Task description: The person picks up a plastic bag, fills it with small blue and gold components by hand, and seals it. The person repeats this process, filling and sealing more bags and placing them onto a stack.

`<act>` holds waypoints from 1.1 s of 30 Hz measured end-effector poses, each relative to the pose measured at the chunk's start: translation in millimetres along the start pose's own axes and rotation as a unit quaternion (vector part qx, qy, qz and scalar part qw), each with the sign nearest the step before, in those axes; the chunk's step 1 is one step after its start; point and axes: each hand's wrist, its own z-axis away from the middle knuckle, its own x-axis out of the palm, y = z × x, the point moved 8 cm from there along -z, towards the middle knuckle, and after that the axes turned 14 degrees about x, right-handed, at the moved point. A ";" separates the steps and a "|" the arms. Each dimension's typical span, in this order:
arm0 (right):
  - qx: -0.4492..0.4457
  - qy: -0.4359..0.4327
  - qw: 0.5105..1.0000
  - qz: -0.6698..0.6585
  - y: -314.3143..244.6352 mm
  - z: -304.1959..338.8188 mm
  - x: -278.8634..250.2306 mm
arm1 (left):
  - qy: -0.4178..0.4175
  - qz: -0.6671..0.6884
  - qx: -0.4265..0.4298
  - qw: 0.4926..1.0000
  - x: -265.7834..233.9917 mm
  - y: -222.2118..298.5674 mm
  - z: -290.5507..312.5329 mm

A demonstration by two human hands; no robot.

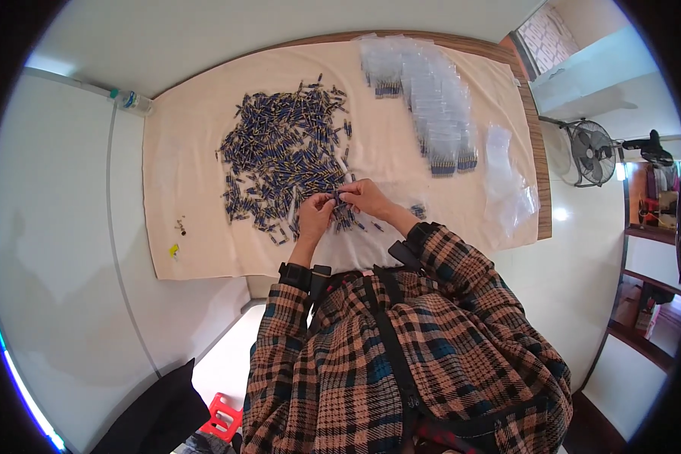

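A large spread of small blue-and-gold cylindrical pieces (284,140) lies on the cream cloth. At its near edge, my left hand (315,215) and my right hand (366,198) meet with fingertips pinched together. Between them is a small blue-and-gold piece (336,195), mostly hidden by the fingers; its exact kind is too small to tell. Several more such pieces lie loose just below the fingertips. Beside my right wrist, a small group of pieces (418,210) rests on what looks like clear plastic.
Overlapping clear plastic bags (431,98) holding rows of the pieces lie at the far right. Flat clear bags (507,181) rest near the cloth's right edge. A yellow item (174,250) lies at left, a bottle (132,101) at the far left corner. A fan (592,151) stands beyond the table.
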 end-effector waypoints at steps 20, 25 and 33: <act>-0.064 0.045 0.997 0.027 8.0 7.9 -7.6 | 0.021 -0.038 0.068 0.997 16.0 6.8 1.1; -0.107 0.071 0.990 0.051 4.6 11.2 -6.1 | 0.046 -0.028 0.072 0.996 18.3 16.9 3.1; -0.177 0.100 0.957 0.208 -3.0 18.0 -1.4 | 0.050 0.037 0.003 0.998 21.1 13.8 5.1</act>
